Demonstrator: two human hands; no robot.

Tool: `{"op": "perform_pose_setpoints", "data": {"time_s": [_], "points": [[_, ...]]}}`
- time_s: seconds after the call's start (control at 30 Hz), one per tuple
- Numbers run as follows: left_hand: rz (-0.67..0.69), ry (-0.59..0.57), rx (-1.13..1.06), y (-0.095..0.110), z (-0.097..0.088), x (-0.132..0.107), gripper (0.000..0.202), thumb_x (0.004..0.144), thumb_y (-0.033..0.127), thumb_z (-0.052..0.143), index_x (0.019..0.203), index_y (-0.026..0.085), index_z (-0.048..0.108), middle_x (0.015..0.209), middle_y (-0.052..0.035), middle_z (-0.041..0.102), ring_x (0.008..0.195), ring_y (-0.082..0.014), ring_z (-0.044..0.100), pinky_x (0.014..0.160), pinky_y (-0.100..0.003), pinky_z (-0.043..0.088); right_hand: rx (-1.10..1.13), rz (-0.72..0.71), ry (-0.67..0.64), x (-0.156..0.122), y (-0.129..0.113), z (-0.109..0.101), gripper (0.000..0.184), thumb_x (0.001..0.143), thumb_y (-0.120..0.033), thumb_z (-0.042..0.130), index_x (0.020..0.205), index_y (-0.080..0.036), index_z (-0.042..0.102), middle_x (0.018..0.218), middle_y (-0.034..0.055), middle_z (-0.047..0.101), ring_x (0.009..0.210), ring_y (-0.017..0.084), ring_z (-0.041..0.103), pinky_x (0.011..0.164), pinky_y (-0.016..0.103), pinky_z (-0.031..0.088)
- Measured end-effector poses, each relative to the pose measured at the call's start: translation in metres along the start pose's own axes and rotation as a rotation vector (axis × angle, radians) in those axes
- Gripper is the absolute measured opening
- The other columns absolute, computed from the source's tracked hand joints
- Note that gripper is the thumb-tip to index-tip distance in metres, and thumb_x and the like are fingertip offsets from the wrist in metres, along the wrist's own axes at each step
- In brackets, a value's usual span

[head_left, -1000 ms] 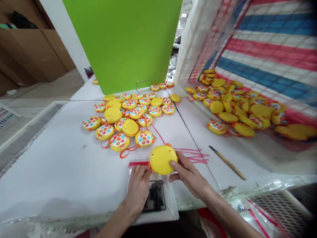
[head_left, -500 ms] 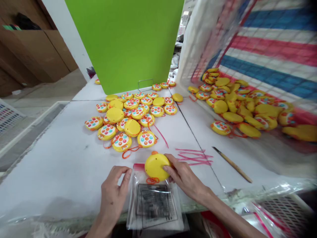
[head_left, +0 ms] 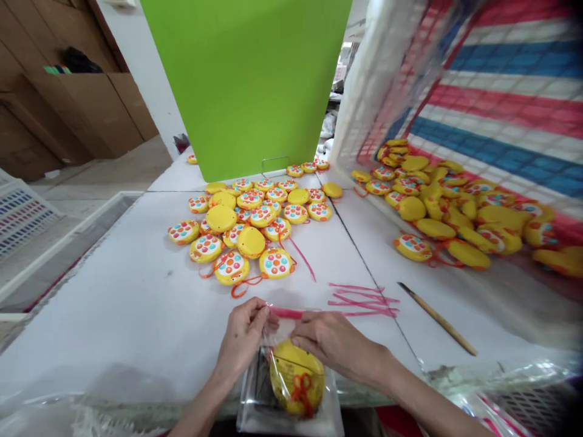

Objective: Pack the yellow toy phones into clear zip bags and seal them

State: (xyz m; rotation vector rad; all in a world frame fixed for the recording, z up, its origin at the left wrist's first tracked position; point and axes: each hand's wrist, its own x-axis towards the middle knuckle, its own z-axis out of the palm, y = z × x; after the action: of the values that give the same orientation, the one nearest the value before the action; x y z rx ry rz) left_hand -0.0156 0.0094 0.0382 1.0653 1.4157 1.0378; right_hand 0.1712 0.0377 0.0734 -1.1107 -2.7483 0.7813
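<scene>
A round yellow toy (head_left: 296, 377) with an orange cord lies inside a clear plastic bag (head_left: 259, 394) at the table's near edge. My left hand (head_left: 243, 337) pinches the bag's red zip strip (head_left: 288, 313) at its left end. My right hand (head_left: 330, 340) pinches the same strip from the right, just above the toy. Both hands are closed on the bag's top edge.
A heap of several yellow toys (head_left: 248, 221) lies mid-table before a green board (head_left: 248, 85). More toys (head_left: 449, 209) spill from a large striped sack (head_left: 496, 103) at right. Pink strips (head_left: 362, 297) and a thin wooden brush (head_left: 439, 318) lie right of my hands. Baskets stand at far left (head_left: 20, 212).
The yellow toy has gone from my right hand on the table into the bag. Both hands moved up to the bag's red strip and closed on it.
</scene>
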Motion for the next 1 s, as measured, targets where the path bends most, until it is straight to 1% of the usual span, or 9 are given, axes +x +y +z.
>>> {"op": "perform_pose_setpoints", "data": {"time_s": [0.07,0.13,0.3,0.4,0.53,0.63,0.7,0.83,1.0], "points": [[-0.028,-0.001,-0.035,-0.002,-0.001,-0.001,0.021,0.078,0.036,0.053,0.073,0.016,0.059,0.069,-0.0045,0.068,0.067,-0.0194,0.064,0.063,-0.028,0.05,-0.148,0.091,0.059,0.003,-0.001,0.003,0.027,0.09,-0.026,0.046,0.073,-0.019,0.067,0.075,0.0027,0.064,0.063,0.013,0.059,0.056,0.021,0.037],[-0.069,-0.018,-0.081,-0.006,-0.002,-0.003,0.022,0.078,0.037,0.054,0.078,0.015,0.061,0.074,-0.0054,0.07,0.071,-0.0203,0.065,0.063,-0.028,0.051,-0.204,0.148,0.152,0.005,-0.003,0.007,0.022,0.089,-0.021,0.048,0.078,-0.019,0.067,0.076,0.0024,0.063,0.064,0.013,0.059,0.055,0.021,0.035],[-0.091,-0.069,-0.156,-0.013,-0.004,-0.008,0.025,0.079,0.035,0.056,0.09,0.015,0.066,0.087,-0.0061,0.071,0.076,-0.0191,0.064,0.066,-0.027,0.051,-0.105,0.087,0.281,0.015,-0.011,0.02,0.015,0.088,-0.019,0.05,0.086,-0.022,0.066,0.079,0.0007,0.062,0.072,0.013,0.059,0.059,0.021,0.037],[-0.072,-0.074,-0.148,-0.013,-0.004,-0.009,0.026,0.078,0.031,0.055,0.095,0.015,0.066,0.09,-0.0058,0.07,0.078,-0.0198,0.064,0.067,-0.027,0.05,-0.144,0.07,0.312,0.025,-0.019,0.026,0.014,0.088,-0.021,0.05,0.09,-0.021,0.063,0.082,0.0013,0.063,0.077,0.015,0.059,0.06,0.023,0.038],[-0.009,-0.082,-0.032,-0.008,-0.001,-0.01,0.026,0.079,0.026,0.05,0.093,0.013,0.067,0.078,-0.0043,0.069,0.074,-0.0197,0.062,0.064,-0.027,0.049,-0.269,0.074,0.263,0.037,-0.028,0.029,0.012,0.087,-0.018,0.05,0.084,-0.019,0.061,0.082,0.0032,0.064,0.076,0.018,0.059,0.055,0.026,0.037],[0.065,-0.037,0.179,-0.004,0.002,-0.013,0.026,0.081,0.024,0.044,0.089,0.014,0.067,0.068,-0.0028,0.066,0.066,-0.0187,0.059,0.06,-0.026,0.046,-0.325,0.06,0.239,0.043,-0.032,0.028,0.009,0.085,-0.015,0.052,0.08,-0.017,0.06,0.08,0.0039,0.064,0.072,0.018,0.059,0.052,0.026,0.035],[0.116,-0.004,0.307,-0.002,0.004,-0.016,0.027,0.083,0.024,0.042,0.089,0.015,0.066,0.067,-0.0021,0.064,0.065,-0.0187,0.059,0.061,-0.027,0.045,-0.301,0.058,0.274,0.045,-0.031,0.028,0.009,0.084,-0.014,0.052,0.078,-0.017,0.059,0.078,0.0038,0.064,0.071,0.017,0.059,0.053,0.025,0.035],[0.108,-0.003,0.338,-0.005,0.003,-0.02,0.024,0.085,0.029,0.041,0.086,0.018,0.063,0.073,-0.0026,0.067,0.069,-0.0189,0.062,0.064,-0.027,0.046,-0.109,0.183,0.392,0.037,-0.007,0.026,0.011,0.081,-0.013,0.05,0.076,-0.017,0.059,0.073,0.0015,0.064,0.062,0.013,0.058,0.055,0.022,0.036],[0.006,-0.009,0.114,-0.015,-0.007,-0.018,0.021,0.082,0.035,0.045,0.078,0.018,0.056,0.072,-0.004,0.067,0.075,-0.021,0.065,0.067,-0.03,0.05,-0.107,0.53,0.491,-0.012,0.075,0.013,0.016,0.079,-0.023,0.046,0.073,-0.02,0.061,0.068,0.0008,0.065,0.061,0.015,0.06,0.057,0.023,0.038]]}}
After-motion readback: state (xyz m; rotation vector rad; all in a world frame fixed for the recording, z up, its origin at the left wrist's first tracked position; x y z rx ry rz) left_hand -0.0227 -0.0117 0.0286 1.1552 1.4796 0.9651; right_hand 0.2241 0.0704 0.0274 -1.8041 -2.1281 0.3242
